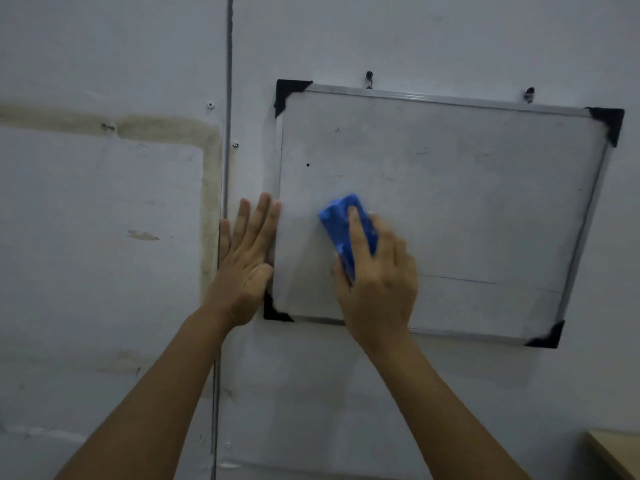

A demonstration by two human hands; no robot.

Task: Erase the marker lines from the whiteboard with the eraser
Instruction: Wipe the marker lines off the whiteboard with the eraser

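A small whiteboard (467, 202) with a silver frame and black corner caps hangs tilted on the wall. My right hand (377, 275) grips a blue eraser (341, 225) and presses it flat on the board's lower left area. A thin marker line (460, 279) runs across the lower part of the board, to the right of that hand. Faint smudges and a small black dot (308, 165) mark the upper left. My left hand (246, 258) lies flat with fingers spread against the board's left frame edge and the wall.
The board hangs from two wall hooks (369, 77) above its top edge. A vertical conduit (227, 133) runs down the wall left of the board. A yellowish stain outline (209, 188) marks the left wall. A wooden table corner (616, 452) shows at bottom right.
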